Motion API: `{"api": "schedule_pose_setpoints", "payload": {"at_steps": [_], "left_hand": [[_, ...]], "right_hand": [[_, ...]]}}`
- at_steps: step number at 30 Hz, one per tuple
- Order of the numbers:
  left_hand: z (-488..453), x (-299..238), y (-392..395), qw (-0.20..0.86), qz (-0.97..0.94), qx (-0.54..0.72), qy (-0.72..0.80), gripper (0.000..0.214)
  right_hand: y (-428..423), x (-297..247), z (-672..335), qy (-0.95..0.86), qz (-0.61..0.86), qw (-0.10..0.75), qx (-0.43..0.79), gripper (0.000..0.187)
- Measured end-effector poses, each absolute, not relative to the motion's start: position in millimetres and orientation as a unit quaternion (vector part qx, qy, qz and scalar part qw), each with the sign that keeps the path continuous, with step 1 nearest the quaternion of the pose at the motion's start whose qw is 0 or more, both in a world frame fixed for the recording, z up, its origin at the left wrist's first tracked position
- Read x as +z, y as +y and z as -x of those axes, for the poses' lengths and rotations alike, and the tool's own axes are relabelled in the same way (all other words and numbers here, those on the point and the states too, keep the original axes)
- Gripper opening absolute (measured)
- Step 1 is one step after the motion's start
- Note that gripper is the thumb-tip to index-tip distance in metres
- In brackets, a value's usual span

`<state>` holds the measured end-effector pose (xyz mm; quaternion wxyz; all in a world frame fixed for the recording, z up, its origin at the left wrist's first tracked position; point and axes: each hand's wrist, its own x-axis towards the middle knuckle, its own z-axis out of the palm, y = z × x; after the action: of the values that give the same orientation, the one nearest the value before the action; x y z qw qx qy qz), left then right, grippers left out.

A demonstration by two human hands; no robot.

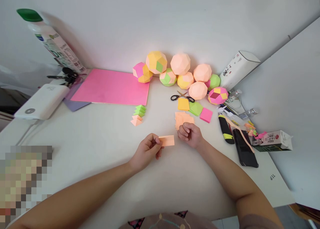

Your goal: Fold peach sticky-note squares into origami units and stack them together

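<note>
Between the thumb and fingers of my left hand (147,149) is a peach paper rectangle (167,141), which looks like a sticky note folded in half. Its free end points toward my right hand (190,134). That hand is closed, its fingers curled in, and nothing shows inside it. Just behind it lies a pile of peach sticky notes (184,117), partly covered by the hand. Beyond are orange notes (183,104), green notes (196,108) and pink notes (206,115). Left of these, small green folded pieces (140,111) and peach folded pieces (136,120) form a row.
Faceted paper balls (180,64) are piled against the wall, with black-handled scissors (182,96) in front. A pink sheet (112,87) lies at back left near a white power bank (41,100). On the right are a phone (245,147), a cutter (226,129) and a carton (273,140).
</note>
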<state>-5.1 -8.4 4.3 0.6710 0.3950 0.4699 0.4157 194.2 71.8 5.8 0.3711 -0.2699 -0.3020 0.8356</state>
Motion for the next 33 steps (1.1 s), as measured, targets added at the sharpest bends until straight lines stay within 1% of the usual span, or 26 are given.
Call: {"api": "schedule_pose_setpoints", "payload": {"at_steps": [15, 33], "left_hand": [[5.2, 8.2, -9.1, 0.666, -0.404, 0.410, 0.474, 0.015], [4.9, 6.9, -9.0, 0.666, -0.418, 0.402, 0.469, 0.016]], "right_hand": [[71.2, 4.3, -195.1, -0.316, 0.311, 0.361, 0.821, 0.028], [69.1, 3.8, -190.6, -0.363, 0.284, 0.375, 0.804, 0.028]]}}
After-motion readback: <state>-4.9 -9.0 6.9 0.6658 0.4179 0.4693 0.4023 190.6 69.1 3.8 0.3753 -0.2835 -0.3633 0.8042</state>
